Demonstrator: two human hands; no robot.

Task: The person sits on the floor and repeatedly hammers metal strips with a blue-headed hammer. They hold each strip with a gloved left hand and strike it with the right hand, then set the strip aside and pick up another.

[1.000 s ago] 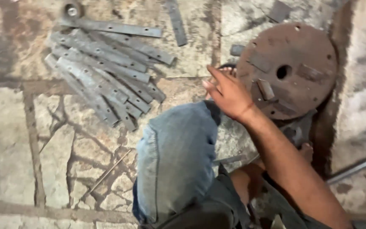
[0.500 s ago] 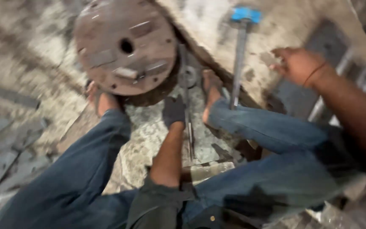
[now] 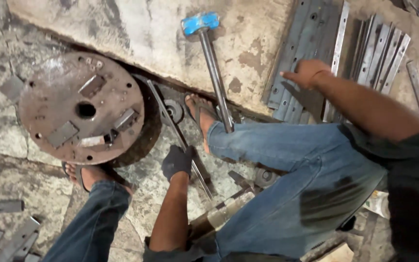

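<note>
Gloved left hand (image 3: 177, 162) grips a long flat metal bar (image 3: 179, 138); bare right hand (image 3: 307, 73) rests open-fingered on stacked steel strips (image 3: 297, 58).

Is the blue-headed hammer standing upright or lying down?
Lying down. The hammer lies flat, its blue head on the concrete slab, its metal handle running toward the person's jeans-clad knee; neither hand holds it.

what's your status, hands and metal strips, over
Left hand, dark glove, on a long flat bar on the floor. Right hand bare, on the stacked grey strips. Blue-headed hammer lies between.
</note>
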